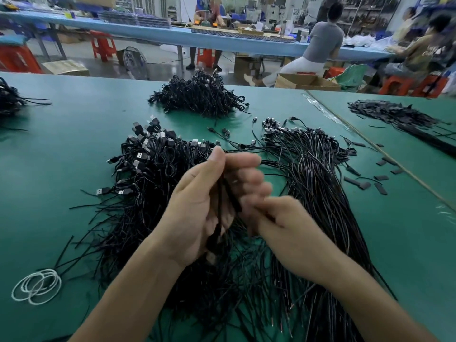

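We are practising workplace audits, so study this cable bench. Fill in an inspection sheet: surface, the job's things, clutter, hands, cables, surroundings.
Surface: green table mat, with things spread over much of it.
Job's things: black cable, held above the heaps.
Clutter: white cord loops at left; short black sleeve pieces at right.
Hands: left hand grips the black cable; right hand is beside it, blurred, grip unclear.
Cables: left heap and right heap of black USB cables under the hands; far heap behind.
Surroundings: seated people at a blue bench, red stools, cardboard box, floor fan.
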A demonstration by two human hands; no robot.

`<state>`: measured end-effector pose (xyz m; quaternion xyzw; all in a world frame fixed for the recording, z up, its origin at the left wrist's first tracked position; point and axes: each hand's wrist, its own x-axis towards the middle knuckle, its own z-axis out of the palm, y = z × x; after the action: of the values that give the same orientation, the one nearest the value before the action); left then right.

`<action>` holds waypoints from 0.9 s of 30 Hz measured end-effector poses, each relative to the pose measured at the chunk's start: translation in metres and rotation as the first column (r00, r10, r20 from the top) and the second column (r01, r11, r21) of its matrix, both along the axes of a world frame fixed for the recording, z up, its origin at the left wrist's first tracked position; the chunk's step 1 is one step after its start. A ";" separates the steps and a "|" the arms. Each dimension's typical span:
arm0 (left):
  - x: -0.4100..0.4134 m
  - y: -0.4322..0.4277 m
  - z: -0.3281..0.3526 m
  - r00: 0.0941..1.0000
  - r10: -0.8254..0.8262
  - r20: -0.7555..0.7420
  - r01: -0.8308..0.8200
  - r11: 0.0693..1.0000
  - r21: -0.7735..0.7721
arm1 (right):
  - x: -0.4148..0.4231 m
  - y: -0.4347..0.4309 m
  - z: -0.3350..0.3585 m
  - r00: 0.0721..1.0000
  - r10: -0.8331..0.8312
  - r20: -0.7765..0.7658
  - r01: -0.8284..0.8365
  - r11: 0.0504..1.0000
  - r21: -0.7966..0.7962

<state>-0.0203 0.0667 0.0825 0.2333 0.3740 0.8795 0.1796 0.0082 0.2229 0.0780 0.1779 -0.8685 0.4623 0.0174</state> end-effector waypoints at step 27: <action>0.001 0.005 -0.009 0.989 0.005 -0.145 -0.109 0.685 -0.720 | 0.001 0.024 0.018 0.996 0.061 -0.057 -0.073 0.968 -0.239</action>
<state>-0.0194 0.0721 0.0739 0.1887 0.7093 0.6476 0.2046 0.0097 0.2472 0.0963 0.2151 -0.7988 0.5601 0.0445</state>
